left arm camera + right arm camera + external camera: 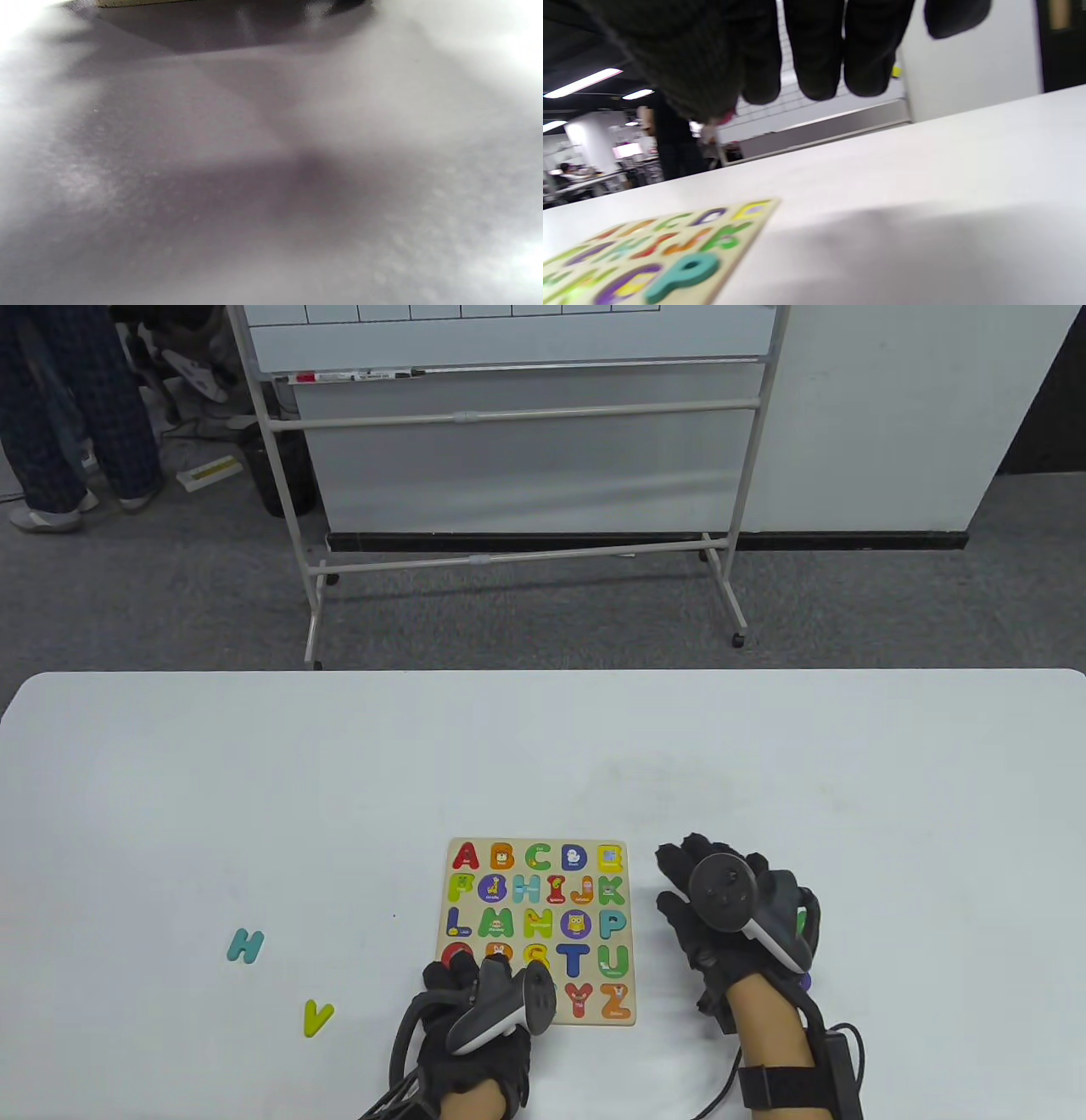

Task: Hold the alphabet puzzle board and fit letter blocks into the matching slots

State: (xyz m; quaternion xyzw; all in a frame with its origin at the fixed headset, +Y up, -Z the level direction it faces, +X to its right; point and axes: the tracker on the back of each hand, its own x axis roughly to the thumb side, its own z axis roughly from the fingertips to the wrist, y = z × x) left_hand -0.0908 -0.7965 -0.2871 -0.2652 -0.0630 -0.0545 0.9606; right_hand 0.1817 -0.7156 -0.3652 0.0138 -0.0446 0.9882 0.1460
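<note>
The wooden alphabet puzzle board (516,843) lies flat at the table's near middle, with most slots filled by coloured letters. My left hand (454,971) rests on its near left corner, fingers lying over the bottom-row letters. My right hand (679,882) hovers just right of the board, fingers spread and empty. In the right wrist view its fingers (814,63) hang free above the table, with the board (742,241) and its teal P (683,271) at lower left. A teal letter H (245,945) and a yellow-green letter V (316,1018) lie loose to the left.
Small green (802,920) and purple (804,982) bits show by my right wrist, mostly hidden. The left wrist view is blurred table surface with the board's edge (127,3) at the top. A whiteboard stand (509,415) is beyond the table.
</note>
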